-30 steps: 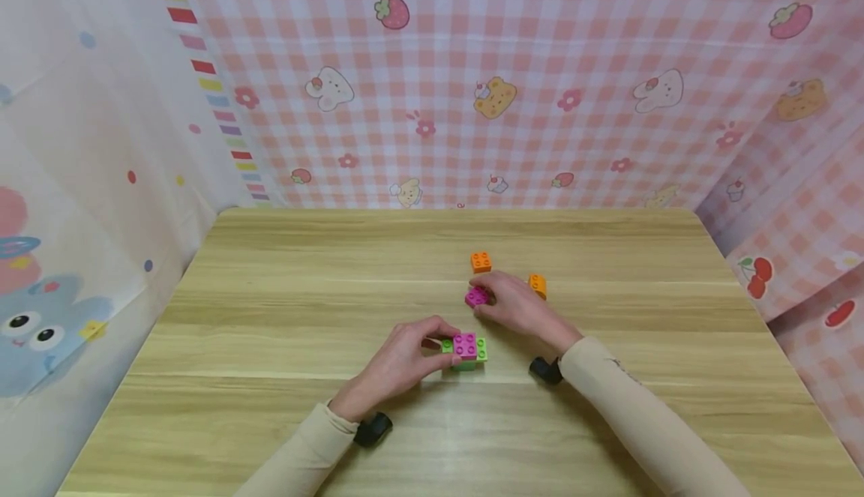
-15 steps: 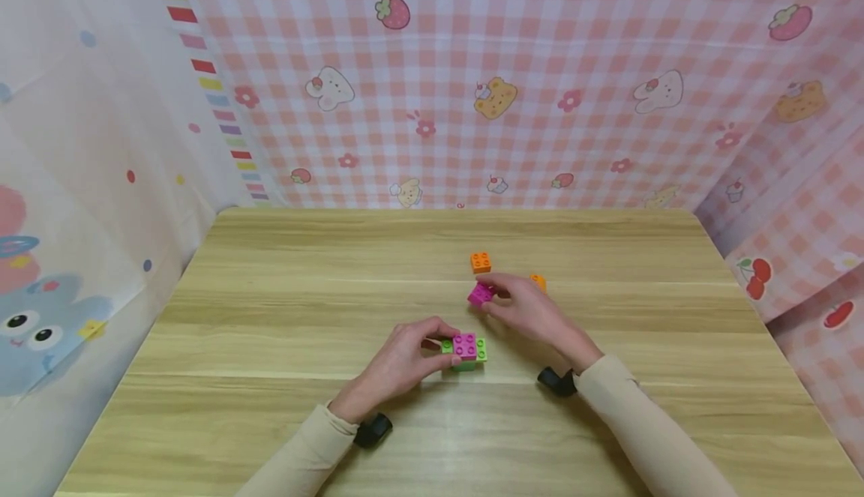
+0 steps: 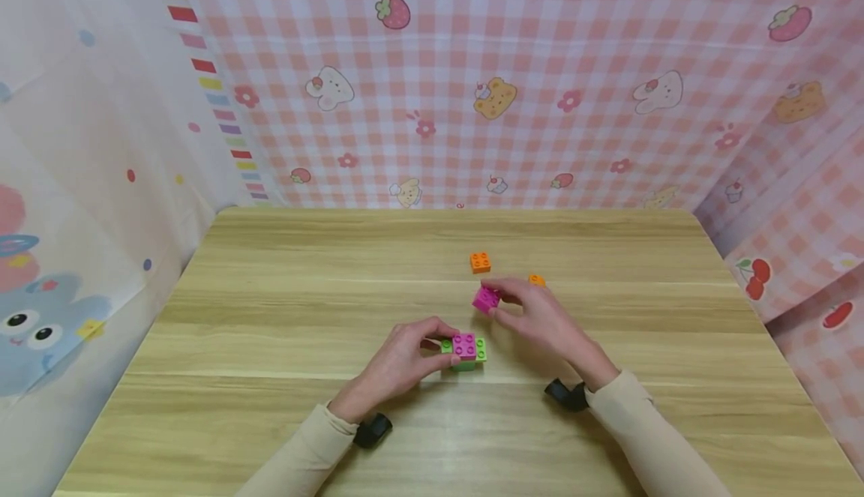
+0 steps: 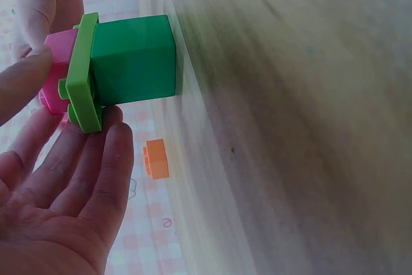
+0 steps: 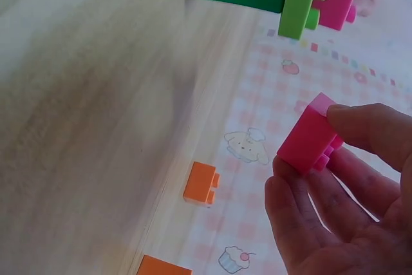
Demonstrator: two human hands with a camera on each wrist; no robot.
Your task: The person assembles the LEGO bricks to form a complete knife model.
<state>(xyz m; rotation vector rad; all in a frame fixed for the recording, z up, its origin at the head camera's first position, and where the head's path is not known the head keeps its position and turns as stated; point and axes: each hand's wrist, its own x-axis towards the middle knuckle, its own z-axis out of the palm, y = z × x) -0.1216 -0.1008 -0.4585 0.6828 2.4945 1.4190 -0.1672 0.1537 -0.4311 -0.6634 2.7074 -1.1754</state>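
Observation:
My left hand (image 3: 403,358) pinches a pink brick (image 3: 463,345) between thumb and fingers. That brick sits on a flat light-green plate (image 4: 82,75), which rests on a dark-green block (image 4: 134,59) standing on the table. Behind and to the right of this stack, my right hand (image 3: 536,317) pinches a magenta brick (image 3: 486,299) by its sides. The right wrist view shows the magenta brick (image 5: 309,134) tilted, held above the tabletop, its studs turned toward the palm.
On the wooden table (image 3: 283,287), an orange four-stud brick (image 3: 480,262) lies behind the right hand. A second orange brick (image 3: 536,280) is partly hidden by that hand. A pink checked cloth (image 3: 445,107) hangs beyond the table's back edge.
My right hand has lifted the magenta brick, turned it and drawn it slightly right, with the forearm shifting right. My left hand and the stack have stayed in place.

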